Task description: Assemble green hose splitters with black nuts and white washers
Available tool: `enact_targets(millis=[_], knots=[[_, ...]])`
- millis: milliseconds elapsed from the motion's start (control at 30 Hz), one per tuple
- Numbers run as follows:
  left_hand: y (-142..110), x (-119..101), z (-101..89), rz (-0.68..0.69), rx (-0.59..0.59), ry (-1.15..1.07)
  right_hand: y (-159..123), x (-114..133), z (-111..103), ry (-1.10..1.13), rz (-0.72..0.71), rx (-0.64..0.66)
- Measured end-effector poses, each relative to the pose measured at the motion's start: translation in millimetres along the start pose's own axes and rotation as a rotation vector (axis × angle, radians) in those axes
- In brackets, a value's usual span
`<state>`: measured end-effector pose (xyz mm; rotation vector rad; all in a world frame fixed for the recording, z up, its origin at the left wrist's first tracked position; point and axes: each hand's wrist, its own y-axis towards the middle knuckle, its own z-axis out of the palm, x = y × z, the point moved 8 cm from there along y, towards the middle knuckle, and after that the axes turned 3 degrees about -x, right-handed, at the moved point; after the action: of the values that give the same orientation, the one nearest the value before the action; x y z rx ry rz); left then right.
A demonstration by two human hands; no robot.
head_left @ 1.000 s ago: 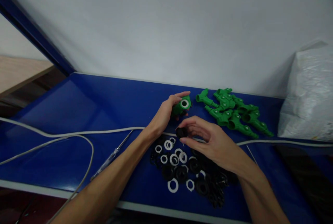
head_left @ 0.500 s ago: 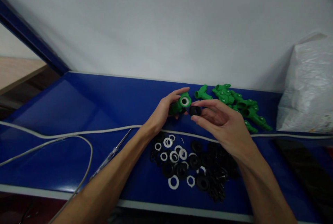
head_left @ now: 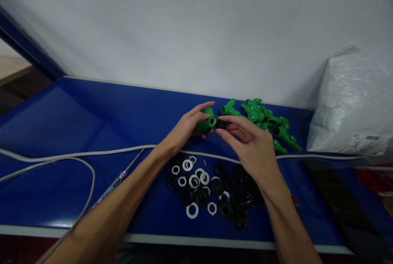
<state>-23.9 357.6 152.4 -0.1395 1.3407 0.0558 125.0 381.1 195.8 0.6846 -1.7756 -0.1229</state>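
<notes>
Two bare hands are busy over a blue table point(head_left: 123, 112), pretty much in the middle of the view. Left hand point(head_left: 184, 129) has its grip closed around a green branched plastic fitting point(head_left: 202, 125), with a round opening facing the right hand point(head_left: 253, 143). Right hand's grip is a pinch, thumb and fingertips on a small black round part point(head_left: 221, 124), right up by that opening. Can't tell if the two parts are actually touching, the fingers cover too much.

Just past the right hand there's a heap of similar green fittings point(head_left: 253, 113), some with their open ends showing. Closer to the person, a bunch of white notched rings point(head_left: 192, 210) is mixed in with black rings point(head_left: 225, 209) and smaller black bits point(head_left: 240, 217), plus one tiny screw point(head_left: 205, 162) lying near the white ones.

An off-white cable point(head_left: 107, 152) crosses behind the rings and loops on the left, where a clear-handled screwdriver point(head_left: 115, 183) lies beside the left forearm. Over on the right you've got a dark flat slab point(head_left: 340, 202), something red point(head_left: 376, 178) next to it, and a bulky whitish plastic bag point(head_left: 350, 104) against the pale wall point(head_left: 196, 30).
</notes>
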Motion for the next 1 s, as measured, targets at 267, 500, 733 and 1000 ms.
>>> enact_targets(millis=[267,500,733,1000], knots=[[-1,5,0.5,-0.051,-0.008,-0.072,-4,13,-2,-0.208,-0.214,-0.094],[4,14,-7.3,-0.123,-0.032,-0.097,-5,30,4,-0.241,-0.429,-0.043],[7,16,-11.9,-0.105,-0.145,-0.037,-11,30,15,-0.253,-0.462,-0.031],[2,9,-0.7,-0.125,-0.024,-0.020,-13,21,13,-0.281,-0.348,-0.092]])
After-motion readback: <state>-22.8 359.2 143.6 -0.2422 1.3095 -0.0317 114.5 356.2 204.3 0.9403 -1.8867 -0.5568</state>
